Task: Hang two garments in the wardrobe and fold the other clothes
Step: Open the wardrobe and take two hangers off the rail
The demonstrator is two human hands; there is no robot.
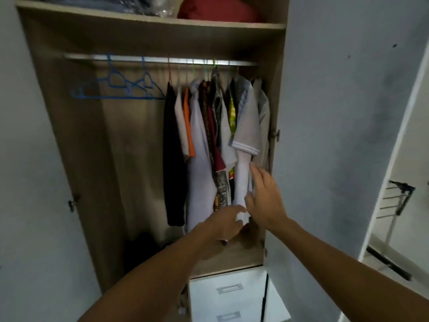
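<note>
Open wardrobe (69, 140), clothes on a rail. Left hand (226, 223) pinches the soft, light white shirt (246, 135) hem; right hand (264, 201) – open – touches it. Best held by the shoulders.

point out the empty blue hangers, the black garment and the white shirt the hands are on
empty blue hangers (116, 89), head view, on the blue frame left of the clothes
black garment (173, 159), head view, mid-body of the cloth
white shirt (242, 180), head view, lower body above the hands

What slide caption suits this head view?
Both hands, left and right, straighten a hanging white shirt inside the wardrobe.
</note>
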